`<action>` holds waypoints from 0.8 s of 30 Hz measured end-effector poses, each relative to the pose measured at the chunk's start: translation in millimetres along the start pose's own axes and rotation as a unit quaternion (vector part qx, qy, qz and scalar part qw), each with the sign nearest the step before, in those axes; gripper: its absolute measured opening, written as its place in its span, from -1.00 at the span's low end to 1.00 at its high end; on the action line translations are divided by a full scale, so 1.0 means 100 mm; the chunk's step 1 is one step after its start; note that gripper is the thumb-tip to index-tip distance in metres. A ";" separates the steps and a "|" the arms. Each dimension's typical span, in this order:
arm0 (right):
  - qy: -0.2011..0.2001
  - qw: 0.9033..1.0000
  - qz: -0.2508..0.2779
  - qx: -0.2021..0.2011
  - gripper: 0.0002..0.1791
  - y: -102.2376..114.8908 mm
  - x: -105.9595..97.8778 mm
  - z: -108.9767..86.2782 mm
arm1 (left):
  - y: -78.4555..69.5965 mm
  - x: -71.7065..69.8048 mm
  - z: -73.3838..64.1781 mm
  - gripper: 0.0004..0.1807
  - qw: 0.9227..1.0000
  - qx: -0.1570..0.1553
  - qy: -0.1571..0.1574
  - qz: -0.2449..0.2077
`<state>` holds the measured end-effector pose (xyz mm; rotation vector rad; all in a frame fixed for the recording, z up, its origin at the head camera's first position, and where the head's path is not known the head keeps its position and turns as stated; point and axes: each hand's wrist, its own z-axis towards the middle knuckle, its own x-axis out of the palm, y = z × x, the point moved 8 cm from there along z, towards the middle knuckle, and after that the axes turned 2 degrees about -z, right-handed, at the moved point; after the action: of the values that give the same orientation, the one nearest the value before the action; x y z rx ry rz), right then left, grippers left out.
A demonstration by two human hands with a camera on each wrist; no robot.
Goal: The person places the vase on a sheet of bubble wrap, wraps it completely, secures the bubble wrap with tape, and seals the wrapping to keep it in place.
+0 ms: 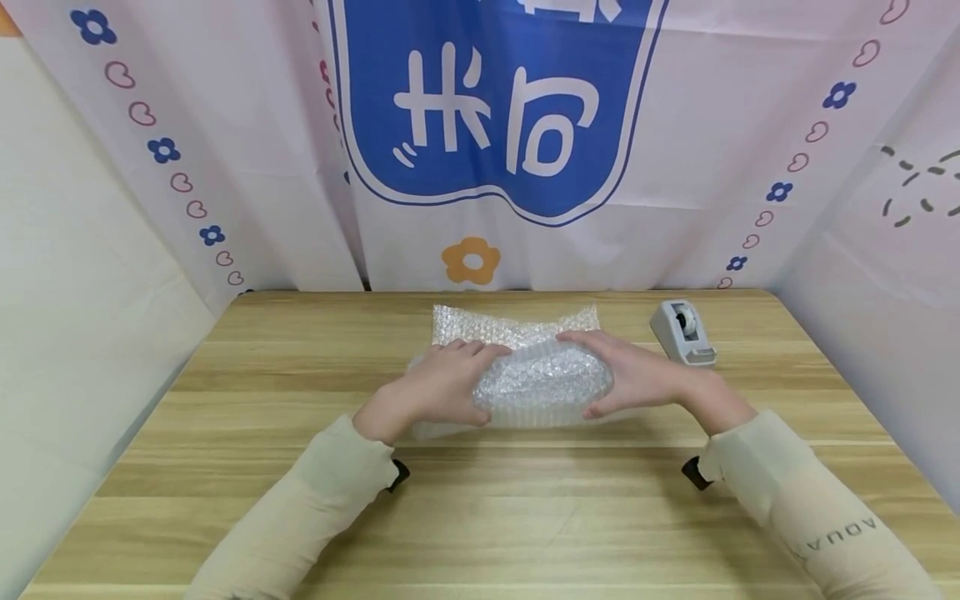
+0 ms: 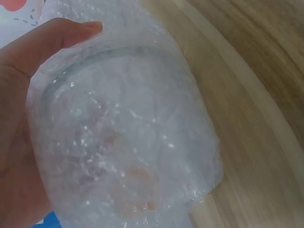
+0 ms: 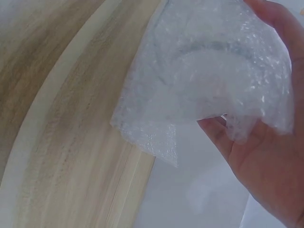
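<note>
A roll of clear bubble wrap (image 1: 543,379) lies crosswise on the table's far half, wound around something. Both hands grip its ends. My left hand (image 1: 442,383) clasps the left end, thumb on the near side and fingers over the top. On the right end, my right hand (image 1: 637,375) has its thumb and fingers spread around the roll. Through the layers in the left wrist view shows a curved greyish rim (image 2: 118,52); a similar arc (image 3: 213,46) appears in the right wrist view. What is wrapped inside I cannot tell. A flat stretch of wrap extends behind the roll.
A grey tape dispenser (image 1: 684,333) stands at the back right of the wooden table (image 1: 510,517), beyond the right hand. A printed cloth (image 1: 420,225) hangs along the table's back edge, and pale sheets rise at both sides.
</note>
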<state>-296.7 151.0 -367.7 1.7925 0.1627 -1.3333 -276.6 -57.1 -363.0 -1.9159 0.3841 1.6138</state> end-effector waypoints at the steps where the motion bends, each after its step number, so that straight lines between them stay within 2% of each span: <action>1: 0.002 1.000 0.002 0.000 0.24 0.01 0.01 -0.01 | -0.01 0.00 -0.01 -0.01 1.000 0.001 0.000 -0.001; 8: 0.019 1.000 0.022 -0.007 0.24 0.07 0.04 -0.05 | -0.03 0.01 -0.08 -0.02 1.000 0.010 0.006 -0.007; 13: 0.022 0.999 0.035 -0.006 0.25 0.05 0.04 -0.06 | -0.03 -0.01 -0.07 -0.02 0.999 0.023 0.008 -0.022; 20: 0.004 0.999 0.032 -0.001 0.28 -0.01 0.02 -0.09 | 0.02 -0.01 -0.01 -0.02 0.997 0.046 0.011 -0.068; 24: -0.002 1.000 0.030 0.000 0.27 -0.05 0.02 -0.10 | 0.06 0.01 0.02 -0.01 0.994 0.044 0.022 -0.096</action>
<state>-291.7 160.0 -371.6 1.7805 0.1057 -1.2943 -281.3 -60.9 -365.7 -1.8653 0.2751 1.4097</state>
